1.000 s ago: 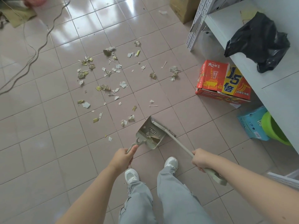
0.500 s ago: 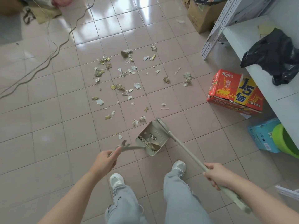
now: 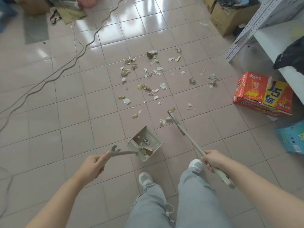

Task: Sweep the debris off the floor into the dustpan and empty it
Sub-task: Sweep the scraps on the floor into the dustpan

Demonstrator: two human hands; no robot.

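Note:
A grey-green dustpan rests on the pink tiles in front of my feet, with a few paper scraps inside it. My left hand grips its long handle. My right hand grips the shaft of a matching broom, whose head sits on the floor just right of and beyond the pan, touching two scraps. Paper and yellow wrapper debris lies scattered over several tiles beyond the pan.
A red and yellow carton and a blue pack lie at the right under a white shelf that holds a black bag. Cables run across the floor at the left. Cardboard boxes stand at the back.
The broom head has left the dustpan and swung out to the right onto the floor. My left hand has moved left along the handle, turning the pan. The view has tilted up.

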